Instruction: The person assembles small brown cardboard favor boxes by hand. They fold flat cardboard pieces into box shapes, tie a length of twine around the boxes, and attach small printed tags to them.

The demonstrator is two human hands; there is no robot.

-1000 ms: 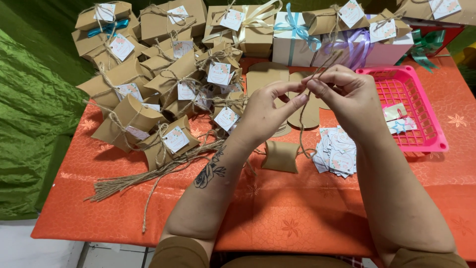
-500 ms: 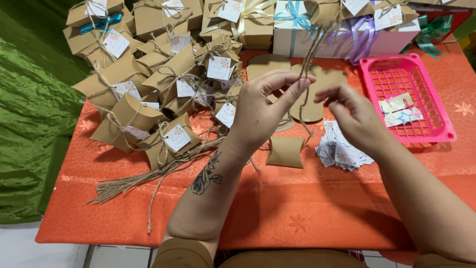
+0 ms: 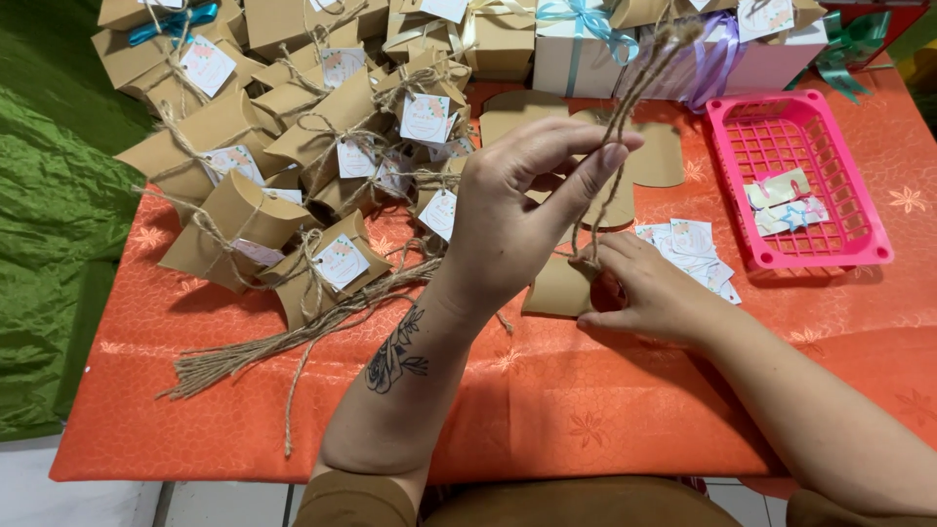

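right hand (image 3: 649,293) now down on kraft box (image 3: 558,288), earlier raised

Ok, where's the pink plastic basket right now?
In the head view, the pink plastic basket sits on the orange tablecloth, right of both hands, beside the small printed tags.

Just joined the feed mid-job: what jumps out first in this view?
The left hand at centre, raised and pinching strands of jute twine, while the right hand presses a small kraft pillow box on the orange tablecloth. Behind on the left sits a heap of tied, tagged kraft boxes; on the right, a pink basket with a few tags.
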